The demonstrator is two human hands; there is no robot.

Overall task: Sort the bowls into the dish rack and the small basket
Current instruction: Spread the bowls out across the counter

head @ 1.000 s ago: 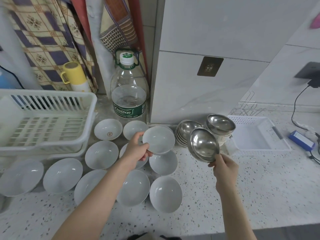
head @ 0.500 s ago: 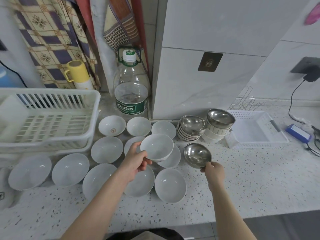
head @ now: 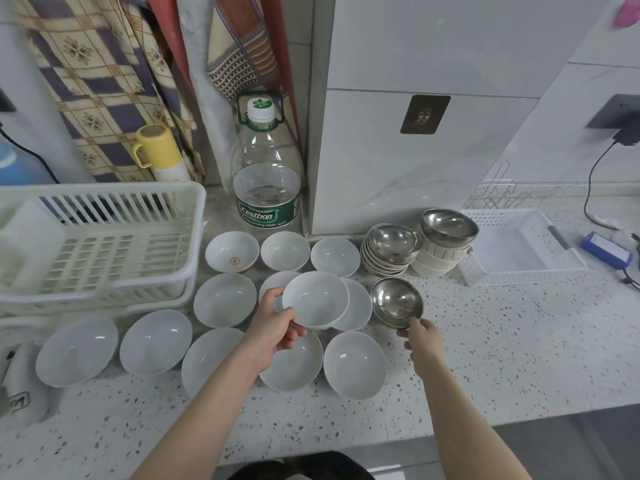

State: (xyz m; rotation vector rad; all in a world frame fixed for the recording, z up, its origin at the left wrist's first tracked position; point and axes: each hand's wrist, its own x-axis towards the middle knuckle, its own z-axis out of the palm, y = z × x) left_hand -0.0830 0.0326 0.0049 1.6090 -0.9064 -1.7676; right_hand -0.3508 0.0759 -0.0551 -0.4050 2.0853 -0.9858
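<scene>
Head view, looking down on a speckled countertop (head: 485, 358). Left hand (head: 273, 329) holds a white bowl (head: 315, 299) by its near-left rim, thumb over the edge and fingers curled beneath, above the other white bowls on the counter. Right hand (head: 422, 342) pinches the near rim of a steel bowl (head: 396, 301), fingertips closed on the edge; whether the bowl rests on the counter or hangs just above it, I cannot tell.

White bowls spread across the counter in rough rows: three small ones at the back, one of them a marked bowl (head: 232, 251) with a reddish emblem inside, and larger ones nearer the front edge. Some lie partly hidden under the held bowl and the left hand.

At far left sits the white dish rack (head: 104, 202), with no bowls visible in it. At far right lies the small basket (head: 526, 275), white and shallow, also holding no bowls. Between the basket and the white bowls stand two stacks: a stack of steel bowls (head: 391, 249) and, touching it on the right, a stack of cream bowls (head: 440, 261) topped by one steel bowl.

Behind the back row stands a large water bottle (head: 266, 174) with a green label, and a yellow mug (head: 156, 143) sits behind the rack.
</scene>
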